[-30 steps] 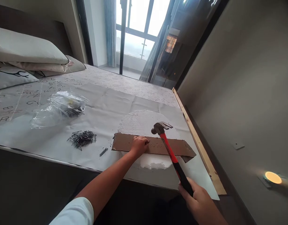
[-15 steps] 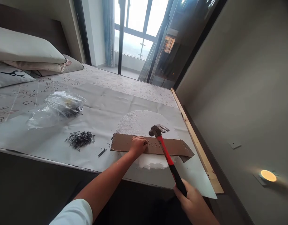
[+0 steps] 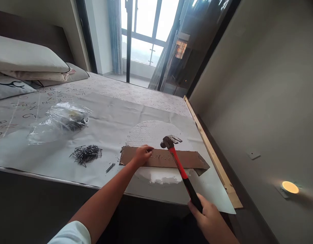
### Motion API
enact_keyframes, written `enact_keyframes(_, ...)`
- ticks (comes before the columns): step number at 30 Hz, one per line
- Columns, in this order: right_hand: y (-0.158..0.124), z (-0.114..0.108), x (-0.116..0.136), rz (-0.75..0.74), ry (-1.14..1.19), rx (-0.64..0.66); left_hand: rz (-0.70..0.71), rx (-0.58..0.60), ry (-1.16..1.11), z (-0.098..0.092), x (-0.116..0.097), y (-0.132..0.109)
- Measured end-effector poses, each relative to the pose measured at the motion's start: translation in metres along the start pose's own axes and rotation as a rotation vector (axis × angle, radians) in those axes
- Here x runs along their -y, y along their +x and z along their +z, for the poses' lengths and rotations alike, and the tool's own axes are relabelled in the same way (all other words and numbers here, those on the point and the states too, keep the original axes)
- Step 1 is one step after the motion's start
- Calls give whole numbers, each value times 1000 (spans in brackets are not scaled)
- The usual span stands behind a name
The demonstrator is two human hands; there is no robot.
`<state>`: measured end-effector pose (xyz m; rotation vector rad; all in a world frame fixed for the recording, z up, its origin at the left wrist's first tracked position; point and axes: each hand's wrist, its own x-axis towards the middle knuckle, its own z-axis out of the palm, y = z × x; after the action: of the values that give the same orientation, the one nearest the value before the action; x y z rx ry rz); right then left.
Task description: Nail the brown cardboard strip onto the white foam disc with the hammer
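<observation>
Head view: nail pile [image 3: 85, 154] lay left of cardboard strip [image 3: 194, 158]; left hand [image 3: 142, 154] sat on strip's left half, fingers curled, pinch unclear; hammer [image 3: 181, 169] head was over strip's middle, right hand [image 3: 210, 217] fingers clamped on its handle.

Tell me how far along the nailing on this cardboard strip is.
Done: a row of small nails dots the middle of the cardboard strip. In hand: the right hand grips the hammer, head just above that row; the left hand rests on the strip. Left: the strip's right end looks bare, and a pile of loose nails lies nearby.
</observation>
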<state>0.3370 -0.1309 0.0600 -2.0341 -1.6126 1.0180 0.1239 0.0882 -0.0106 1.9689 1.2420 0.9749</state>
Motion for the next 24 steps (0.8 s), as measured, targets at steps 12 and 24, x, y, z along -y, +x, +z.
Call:
enact_keyframes(12, 14, 32, -36, -7, 49, 90, -257, -469, 46, -102, 25, -48)
enact_keyframes(24, -19, 13, -18, 19, 140, 28, -504, 189, 686, -114, 127, -109)
